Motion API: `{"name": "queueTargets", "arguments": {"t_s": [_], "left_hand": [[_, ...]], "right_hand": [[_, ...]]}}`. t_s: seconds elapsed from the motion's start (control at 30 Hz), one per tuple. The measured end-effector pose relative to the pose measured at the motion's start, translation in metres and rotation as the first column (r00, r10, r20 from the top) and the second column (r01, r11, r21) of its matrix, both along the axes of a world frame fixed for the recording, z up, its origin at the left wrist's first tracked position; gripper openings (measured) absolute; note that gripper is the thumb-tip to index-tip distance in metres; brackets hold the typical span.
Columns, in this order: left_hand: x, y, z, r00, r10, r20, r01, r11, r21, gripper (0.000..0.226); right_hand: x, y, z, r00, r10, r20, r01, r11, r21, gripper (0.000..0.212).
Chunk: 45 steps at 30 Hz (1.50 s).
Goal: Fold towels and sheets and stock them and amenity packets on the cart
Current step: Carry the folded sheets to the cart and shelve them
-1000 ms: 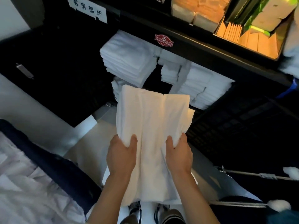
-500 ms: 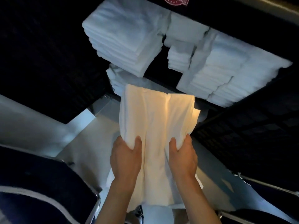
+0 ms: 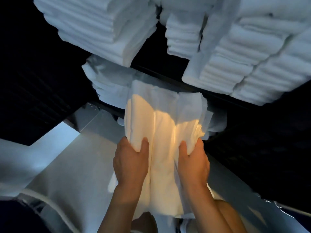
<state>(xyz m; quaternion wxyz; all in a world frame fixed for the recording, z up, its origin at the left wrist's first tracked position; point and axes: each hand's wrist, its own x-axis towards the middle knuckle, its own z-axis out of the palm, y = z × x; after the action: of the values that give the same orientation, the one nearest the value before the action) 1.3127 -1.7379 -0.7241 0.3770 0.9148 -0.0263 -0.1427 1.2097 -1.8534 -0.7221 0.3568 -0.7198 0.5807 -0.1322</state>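
Note:
A folded white sheet (image 3: 165, 132) is held flat in front of me, its far end reaching into the cart's lower shelf. My left hand (image 3: 130, 163) grips its left edge, thumb on top. My right hand (image 3: 193, 163) grips the right edge the same way. On the upper shelf sit stacks of folded white towels: one at the left (image 3: 104, 29), a smaller one in the middle (image 3: 182, 36), a large one at the right (image 3: 249, 54). A lower stack of towels (image 3: 107, 83) lies just left of the sheet's far end.
The cart's dark shelf edge (image 3: 168, 78) runs across above the sheet. The cart's dark side fills the left (image 3: 30, 81) and right (image 3: 269, 148). A pale floor (image 3: 75, 165) lies below my arms.
My view and both hands have moved down and forward toward the cart. The sheet's far end has gone in under the upper shelf, beside the lower stack. The grip is unchanged.

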Motion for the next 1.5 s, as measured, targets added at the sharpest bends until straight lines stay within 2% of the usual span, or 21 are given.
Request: {"name": "queueTargets", "arguments": {"t_s": [0.17,0.23,0.47,0.67,0.83,0.97,1.03,1.1,1.2,1.37,1.5], "left_hand": [[0.017,-0.032,-0.056,0.999,-0.033,0.037,0.033,0.999,-0.005,0.051],[0.021,-0.043,-0.077,0.997,-0.056,0.059,0.058,0.998,-0.018,0.047],[0.027,-0.058,-0.125,0.99,-0.076,0.117,0.089,0.99,-0.109,0.054],[0.032,-0.058,-0.122,0.979,-0.058,0.197,0.094,0.979,-0.18,0.043],[0.052,-0.085,-0.105,0.961,-0.061,0.268,0.126,0.964,-0.233,0.045],[0.079,-0.126,-0.1,0.976,-0.087,0.198,0.14,0.952,-0.273,0.05],[0.09,-0.15,-0.102,0.971,-0.124,0.202,0.182,0.935,-0.304,0.057],[0.1,-0.174,-0.106,0.958,-0.176,0.226,0.231,0.941,-0.247,0.065],[0.113,-0.196,-0.117,0.941,-0.248,0.23,0.282,0.951,-0.127,0.069],[0.125,-0.196,-0.131,0.938,-0.275,0.211,0.297,0.952,-0.079,0.072],[0.124,-0.183,-0.134,0.929,-0.36,0.085,0.363,0.932,-0.015,0.102]], "right_hand": [[0.012,-0.029,-0.057,0.999,-0.039,0.018,0.039,0.999,-0.017,0.045],[0.015,-0.038,-0.079,0.998,-0.057,0.029,0.057,0.998,-0.01,0.05],[0.018,-0.052,-0.125,0.993,-0.078,0.092,0.084,0.994,-0.067,0.057],[0.017,-0.056,-0.124,0.981,-0.061,0.187,0.088,0.986,-0.143,0.057],[0.028,-0.08,-0.104,0.97,-0.043,0.241,0.092,0.977,-0.194,0.057],[0.043,-0.127,-0.092,0.974,-0.024,0.225,0.085,0.961,-0.262,0.058],[0.054,-0.15,-0.091,0.976,-0.066,0.206,0.127,0.946,-0.298,0.055],[0.066,-0.166,-0.099,0.972,-0.082,0.221,0.151,0.937,-0.315,0.052],[0.074,-0.186,-0.116,0.982,-0.093,0.164,0.134,0.956,-0.262,0.052],[0.077,-0.194,-0.128,0.982,-0.13,0.139,0.166,0.94,-0.299,0.057],[0.074,-0.19,-0.132,0.988,-0.06,0.14,0.088,0.977,-0.196,0.073]]}}
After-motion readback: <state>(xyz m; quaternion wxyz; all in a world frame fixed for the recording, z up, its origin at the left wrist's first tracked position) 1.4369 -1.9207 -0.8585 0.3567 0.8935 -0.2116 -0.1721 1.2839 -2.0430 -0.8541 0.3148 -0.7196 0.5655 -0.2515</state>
